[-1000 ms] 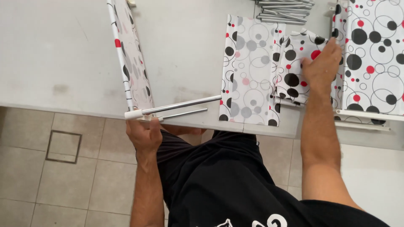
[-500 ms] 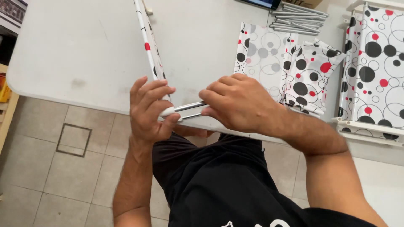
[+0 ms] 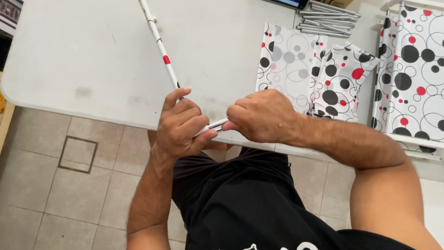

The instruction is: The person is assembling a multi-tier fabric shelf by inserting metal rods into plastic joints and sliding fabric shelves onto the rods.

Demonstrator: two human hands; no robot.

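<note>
Both hands now tighter together at the near table [image 3: 69,60] edge than half a second ago. Left hand [image 3: 182,125] clenched on the panel [image 3: 159,44] corner; right hand [image 3: 261,115] gripping the rod [image 3: 217,124], nearly all hidden now, seemingly seating.

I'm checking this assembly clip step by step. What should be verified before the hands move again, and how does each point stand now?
1. Left hand closed around the frame corner: ok.
2. Right hand gripping the metal rod: ok.
3. Rod seated in the corner: cannot tell, fingers hide it.
4. Patterned panel standing upright on the table: ok.
5. Spare rods on the table: ok.
</note>
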